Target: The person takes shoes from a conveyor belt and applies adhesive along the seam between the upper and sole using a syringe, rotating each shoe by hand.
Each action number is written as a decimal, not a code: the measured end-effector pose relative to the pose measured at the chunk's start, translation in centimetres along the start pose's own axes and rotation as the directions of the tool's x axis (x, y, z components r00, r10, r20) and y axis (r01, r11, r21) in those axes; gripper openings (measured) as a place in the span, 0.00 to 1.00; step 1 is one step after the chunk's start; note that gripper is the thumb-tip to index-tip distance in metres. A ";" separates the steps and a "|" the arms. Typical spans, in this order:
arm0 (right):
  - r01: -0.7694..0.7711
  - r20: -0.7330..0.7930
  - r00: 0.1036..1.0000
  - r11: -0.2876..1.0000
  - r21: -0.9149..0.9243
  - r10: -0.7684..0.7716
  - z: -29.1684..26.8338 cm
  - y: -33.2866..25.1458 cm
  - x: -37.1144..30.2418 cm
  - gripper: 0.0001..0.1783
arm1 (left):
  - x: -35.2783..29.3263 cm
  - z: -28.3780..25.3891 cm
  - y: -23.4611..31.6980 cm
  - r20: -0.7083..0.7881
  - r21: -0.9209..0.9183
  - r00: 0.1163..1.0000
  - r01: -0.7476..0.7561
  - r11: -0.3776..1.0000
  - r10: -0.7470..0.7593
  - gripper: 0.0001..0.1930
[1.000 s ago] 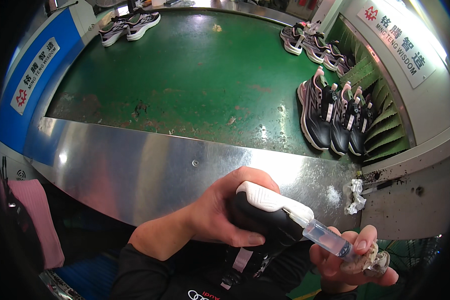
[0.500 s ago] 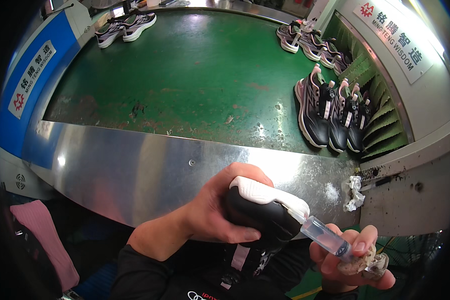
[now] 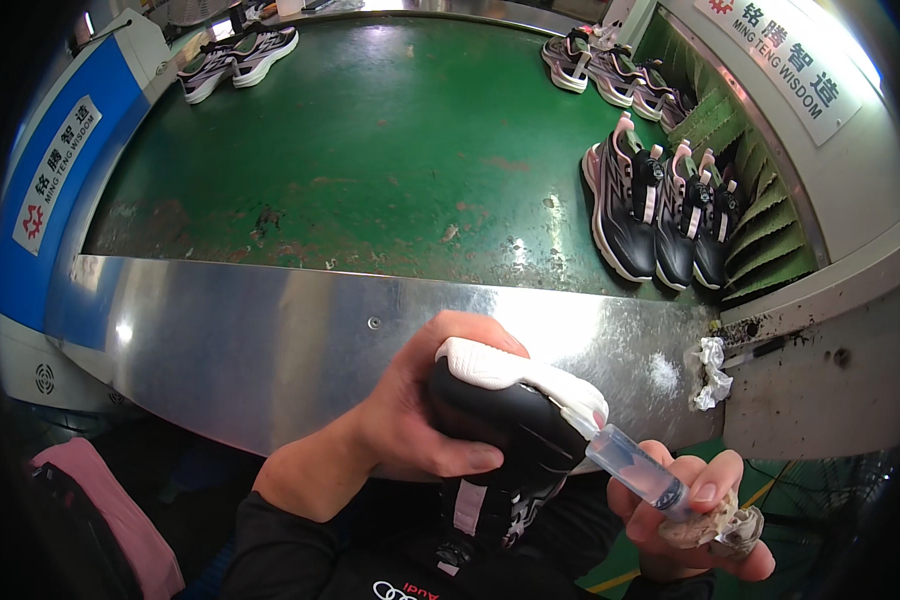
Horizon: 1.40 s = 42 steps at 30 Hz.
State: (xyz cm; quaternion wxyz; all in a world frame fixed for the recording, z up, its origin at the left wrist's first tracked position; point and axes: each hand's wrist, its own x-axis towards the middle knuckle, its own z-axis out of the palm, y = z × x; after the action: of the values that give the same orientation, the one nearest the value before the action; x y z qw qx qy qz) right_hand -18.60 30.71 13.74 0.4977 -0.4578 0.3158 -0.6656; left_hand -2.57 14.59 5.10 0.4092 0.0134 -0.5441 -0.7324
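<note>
My left hand (image 3: pixel 400 410) grips a black sneaker (image 3: pixel 490 415) tilted with its white sole (image 3: pixel 510 372) toward the far side, thumb pressed on the black upper. The lower part of the sneaker, with a pale pink strip and lacing, hangs in front of my dark top. My right hand (image 3: pixel 685 490) is closed around a clear syringe (image 3: pixel 632 466) with a dark plunger seal inside its barrel. The syringe's tip meets the sneaker where sole and upper join. A crumpled, stained wad (image 3: pixel 720 528) is also held among my right fingers, covering the syringe's rear end.
A metal ledge (image 3: pixel 220 330) borders the green conveyor belt (image 3: pixel 370 150). Several black-and-pink sneakers (image 3: pixel 625 215) line the belt's right side beside green flaps (image 3: pixel 770 235); a pair (image 3: pixel 238 62) stands far left. Crumpled white paper (image 3: pixel 711 373) and a thin dark-tipped tool (image 3: pixel 760 351) lie at the right.
The whole view has shifted slightly. Both hands, the sneaker and the syringe sit a little farther left and higher in the picture; both grips look the same.
</note>
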 end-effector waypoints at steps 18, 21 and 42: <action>0.116 -0.023 0.993 0.993 -0.014 -0.116 -0.4 1.7 -0.6 0.32 | 0.1 -0.6 -0.6 -0.016 -0.076 1.000 0.015 0.997 -0.016 0.36; 0.128 -0.029 0.991 0.992 -0.016 -0.129 -0.7 2.1 -0.7 0.33 | 0.1 -1.1 -0.8 -0.024 -0.035 1.000 0.006 0.999 -0.007 0.37; -0.031 -0.094 0.995 0.999 -0.032 0.028 -4.5 4.8 -4.3 0.21 | 1.1 -1.8 -1.6 -0.268 -0.310 0.937 0.137 0.941 -0.225 0.38</action>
State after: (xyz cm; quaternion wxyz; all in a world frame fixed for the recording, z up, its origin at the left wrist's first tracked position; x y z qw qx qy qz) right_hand -20.64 33.20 6.53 0.4844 -0.4297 0.3568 -0.6734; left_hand -3.39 12.58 3.56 0.4147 0.1152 -0.3604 -0.8276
